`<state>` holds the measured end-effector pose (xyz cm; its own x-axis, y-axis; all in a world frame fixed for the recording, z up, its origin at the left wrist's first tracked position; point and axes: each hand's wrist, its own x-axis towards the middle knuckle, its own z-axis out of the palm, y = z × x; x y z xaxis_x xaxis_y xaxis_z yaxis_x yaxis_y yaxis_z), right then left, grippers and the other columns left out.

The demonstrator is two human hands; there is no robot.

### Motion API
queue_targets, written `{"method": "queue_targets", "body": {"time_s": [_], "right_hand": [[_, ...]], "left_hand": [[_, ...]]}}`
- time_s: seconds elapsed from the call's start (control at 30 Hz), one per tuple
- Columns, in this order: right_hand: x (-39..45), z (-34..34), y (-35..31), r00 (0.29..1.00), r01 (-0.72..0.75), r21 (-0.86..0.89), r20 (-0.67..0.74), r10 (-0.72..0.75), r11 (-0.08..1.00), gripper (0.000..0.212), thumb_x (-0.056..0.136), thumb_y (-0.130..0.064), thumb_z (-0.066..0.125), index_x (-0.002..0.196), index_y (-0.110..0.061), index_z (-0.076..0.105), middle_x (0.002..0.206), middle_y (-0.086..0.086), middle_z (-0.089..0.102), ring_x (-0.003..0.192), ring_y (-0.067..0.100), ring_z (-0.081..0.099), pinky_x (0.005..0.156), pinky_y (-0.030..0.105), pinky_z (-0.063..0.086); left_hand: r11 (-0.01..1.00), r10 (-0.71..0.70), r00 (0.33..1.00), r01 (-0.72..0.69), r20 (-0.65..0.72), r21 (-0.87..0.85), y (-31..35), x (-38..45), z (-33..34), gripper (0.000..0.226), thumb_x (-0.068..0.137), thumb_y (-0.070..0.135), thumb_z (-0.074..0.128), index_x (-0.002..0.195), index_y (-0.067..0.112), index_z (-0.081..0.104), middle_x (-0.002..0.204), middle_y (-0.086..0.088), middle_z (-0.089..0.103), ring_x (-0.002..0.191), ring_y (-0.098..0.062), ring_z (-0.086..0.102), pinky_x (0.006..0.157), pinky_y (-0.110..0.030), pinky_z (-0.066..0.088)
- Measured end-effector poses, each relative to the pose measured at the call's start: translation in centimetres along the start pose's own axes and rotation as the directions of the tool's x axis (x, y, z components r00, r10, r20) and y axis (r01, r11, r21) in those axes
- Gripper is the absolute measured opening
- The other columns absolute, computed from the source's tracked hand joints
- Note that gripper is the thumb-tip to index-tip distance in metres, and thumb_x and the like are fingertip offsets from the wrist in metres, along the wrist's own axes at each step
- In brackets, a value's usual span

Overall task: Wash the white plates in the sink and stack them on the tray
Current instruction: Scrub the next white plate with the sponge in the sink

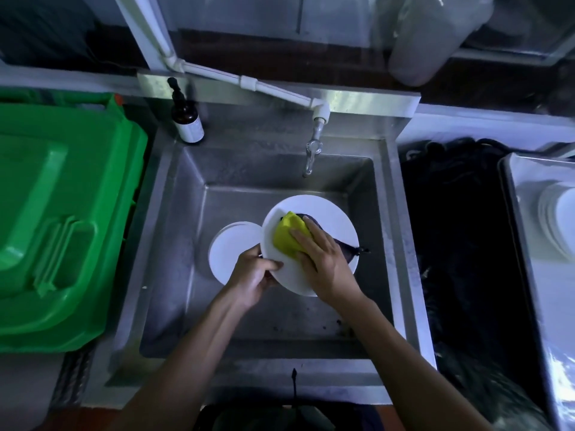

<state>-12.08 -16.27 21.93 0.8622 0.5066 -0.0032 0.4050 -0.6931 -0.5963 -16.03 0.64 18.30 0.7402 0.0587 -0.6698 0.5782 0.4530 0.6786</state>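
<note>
While left hand (253, 276) grips the plate (323, 213), right fingers (303, 241) press flat on sponge (287, 233), hiding its centre.

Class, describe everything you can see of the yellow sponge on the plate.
The yellow sponge looks soft and bent, one corner raised. It lies on the face of the round white plate, held tilted over the steel sink. The right hand presses it with straight fingers; the left hand grips the plate's rim.

Washed plates (560, 222) and tray (510, 213) cut off at the right edge; lower sink plates (230, 247) partly hidden.
</note>
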Motion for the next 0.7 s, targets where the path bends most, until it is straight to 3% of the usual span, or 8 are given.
{"method": "queue_targets", "body": {"time_s": [0.2, 0.47, 0.7], "right_hand": [[-0.3, -1.0, -0.1, 0.993, 0.114, -0.041, 0.001, -0.114, 0.993, 0.043, 0.100, -0.021, 0.048, 0.143, -0.015, 0.053, 0.155, 0.015, 0.038, 0.141, 0.035, 0.039, 0.114, 0.049, 0.033], [1.8, -1.7, 0.2, 0.978, 0.206, -0.012, -0.039, -0.207, 0.978, 0.045, 0.101, -0.011, 0.053, 0.146, -0.013, 0.048, 0.158, 0.011, 0.034, 0.145, 0.031, 0.033, 0.117, 0.046, 0.029], [4.5, -3.0, 0.8, 0.979, 0.102, -0.023, -0.172, -0.105, 0.995, 0.043, 0.100, -0.010, 0.054, 0.143, -0.009, 0.052, 0.153, 0.017, 0.040, 0.137, 0.038, 0.041, 0.113, 0.048, 0.033]], "left_hand": [[0.999, 0.008, 0.996, -0.012, 0.090, 0.043, 0.6, -1.0, 1.3, 0.047, 0.064, -0.001, 0.064, 0.110, 0.004, 0.069, 0.098, -0.014, 0.073, 0.094, -0.031, 0.069, 0.073, -0.042, 0.057], [0.997, 0.001, 0.992, -0.011, 0.126, 0.081, 1.1, -1.8, 1.5, 0.044, 0.065, 0.001, 0.065, 0.108, 0.006, 0.072, 0.105, -0.017, 0.074, 0.094, -0.031, 0.072, 0.072, -0.041, 0.058], [0.997, 0.008, 0.995, -0.016, 0.101, 0.077, 0.6, -2.8, 1.7, 0.046, 0.064, 0.002, 0.067, 0.108, 0.011, 0.074, 0.110, -0.015, 0.074, 0.097, -0.033, 0.073, 0.071, -0.041, 0.058]]}}
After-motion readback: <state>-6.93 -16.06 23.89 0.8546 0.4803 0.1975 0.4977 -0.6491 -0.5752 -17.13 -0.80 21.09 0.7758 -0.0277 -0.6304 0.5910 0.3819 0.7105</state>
